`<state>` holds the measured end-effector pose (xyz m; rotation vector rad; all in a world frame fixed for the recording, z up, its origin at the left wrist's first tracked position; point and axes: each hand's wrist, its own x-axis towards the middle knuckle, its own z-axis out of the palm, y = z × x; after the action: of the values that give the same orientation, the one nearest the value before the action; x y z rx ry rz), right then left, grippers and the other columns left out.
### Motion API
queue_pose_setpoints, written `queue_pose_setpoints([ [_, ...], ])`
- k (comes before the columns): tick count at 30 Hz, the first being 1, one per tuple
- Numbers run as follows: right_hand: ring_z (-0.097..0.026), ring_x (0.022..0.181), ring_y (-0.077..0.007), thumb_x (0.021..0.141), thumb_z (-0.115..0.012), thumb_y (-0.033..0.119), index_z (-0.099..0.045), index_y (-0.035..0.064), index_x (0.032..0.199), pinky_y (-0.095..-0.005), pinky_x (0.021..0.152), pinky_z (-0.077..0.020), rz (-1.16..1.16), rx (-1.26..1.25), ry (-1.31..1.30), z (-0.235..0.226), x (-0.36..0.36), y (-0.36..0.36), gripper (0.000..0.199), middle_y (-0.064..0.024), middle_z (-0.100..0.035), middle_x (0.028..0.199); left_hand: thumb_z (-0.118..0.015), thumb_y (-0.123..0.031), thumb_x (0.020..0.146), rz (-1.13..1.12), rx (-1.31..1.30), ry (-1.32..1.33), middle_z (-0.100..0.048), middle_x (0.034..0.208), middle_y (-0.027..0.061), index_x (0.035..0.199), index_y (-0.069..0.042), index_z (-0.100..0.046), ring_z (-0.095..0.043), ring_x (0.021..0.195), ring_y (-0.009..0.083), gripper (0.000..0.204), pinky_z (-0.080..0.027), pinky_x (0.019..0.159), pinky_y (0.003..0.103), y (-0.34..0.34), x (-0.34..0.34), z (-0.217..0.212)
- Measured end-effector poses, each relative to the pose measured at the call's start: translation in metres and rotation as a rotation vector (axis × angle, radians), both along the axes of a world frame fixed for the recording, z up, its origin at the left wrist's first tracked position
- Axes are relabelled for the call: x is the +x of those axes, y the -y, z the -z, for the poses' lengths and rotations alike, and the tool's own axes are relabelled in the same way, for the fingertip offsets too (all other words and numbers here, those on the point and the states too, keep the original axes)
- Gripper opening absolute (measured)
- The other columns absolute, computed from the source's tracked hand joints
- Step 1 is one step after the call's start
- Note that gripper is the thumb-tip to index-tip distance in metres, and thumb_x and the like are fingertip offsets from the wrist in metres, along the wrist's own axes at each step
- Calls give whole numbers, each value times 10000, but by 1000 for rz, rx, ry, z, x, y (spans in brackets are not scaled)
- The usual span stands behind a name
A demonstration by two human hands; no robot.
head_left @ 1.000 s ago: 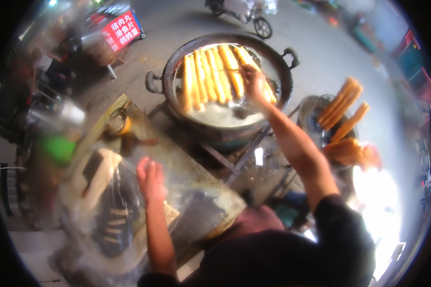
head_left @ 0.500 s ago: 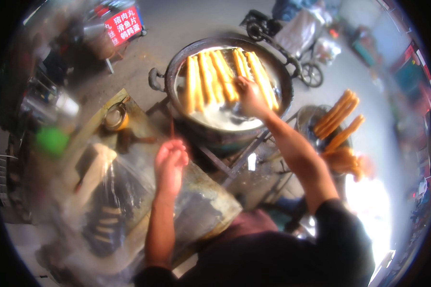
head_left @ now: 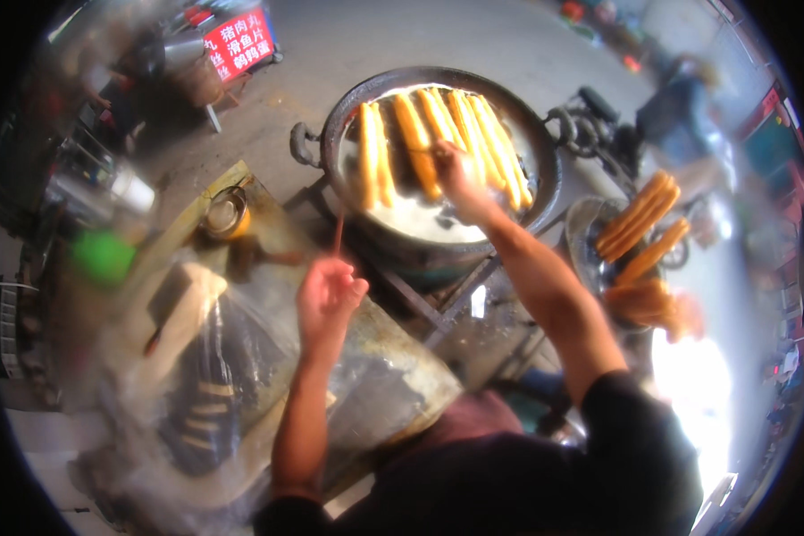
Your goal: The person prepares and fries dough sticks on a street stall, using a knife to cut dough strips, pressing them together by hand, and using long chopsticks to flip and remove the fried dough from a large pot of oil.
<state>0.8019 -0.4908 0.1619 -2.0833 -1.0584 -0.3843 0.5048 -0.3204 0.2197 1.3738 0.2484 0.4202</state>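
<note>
A wide black wok [head_left: 330, 121] of oil holds several golden fried dough sticks [head_left: 417, 143] lying side by side, with a gap between the left one and the others. My right hand [head_left: 460, 183] is closed above the wok, its fingers at the dough sticks' middle; what it grips is blurred and hidden. My left hand [head_left: 328, 290] is closed round a thin reddish chopstick [head_left: 339, 234] that points up toward the wok's near left rim. This hand is above the corner of a worn work table [head_left: 411, 384].
At right, browned fried dough sticks [head_left: 639, 214] stand in a metal container [head_left: 590, 219]. On the table are a metal cup [head_left: 225, 214], a clear plastic sheet [head_left: 241, 357] and pale dough strips [head_left: 207, 411]. A wheeled cart [head_left: 590, 134] is beyond the wok's right handle; a red sign [head_left: 238, 45] stands far left.
My right hand has shifted slightly left over the wok. The dough sticks have spread apart, with some moved right. The wheeled cart has passed to the right behind the wok.
</note>
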Motion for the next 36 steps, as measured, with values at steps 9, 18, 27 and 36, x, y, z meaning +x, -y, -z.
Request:
queue_pose_setpoints([
  [9,-668,845,-353,971,-547,107,-685,41,1049,-414,724,-520,86,236,-155,-7,-12,-16,172,-184,-678,948,-529,-281,1093,-186,-58,45,-564,830,-3,1143,-77,-593,-491,630,70,220,-420,540,225,-9,84,38],
  [18,-729,950,-200,934,-615,-1,-708,11,1153,-329,843,-566,141,131,-295,10,-19,-41,238,-124,-766,1006,-604,-265,1048,-193,273,-146,-664,845,116,1027,-11,-589,-645,789,235,256,-526,732,394,-17,160,83],
  [27,-717,958,-175,1019,-627,57,-687,-29,1185,-296,800,-562,179,357,-469,-16,-7,29,196,-103,-740,1045,-591,-231,1042,-197,440,-57,-662,863,104,1052,-33,-588,-625,735,213,198,-513,679,359,-6,152,115],
  [36,-746,750,-238,966,-678,155,-734,52,1104,-344,664,-562,362,457,-357,10,-1,54,182,-176,-767,891,-580,-194,1044,-132,531,5,-669,841,25,1111,-61,-598,-537,625,67,150,-439,518,241,-10,144,118],
])
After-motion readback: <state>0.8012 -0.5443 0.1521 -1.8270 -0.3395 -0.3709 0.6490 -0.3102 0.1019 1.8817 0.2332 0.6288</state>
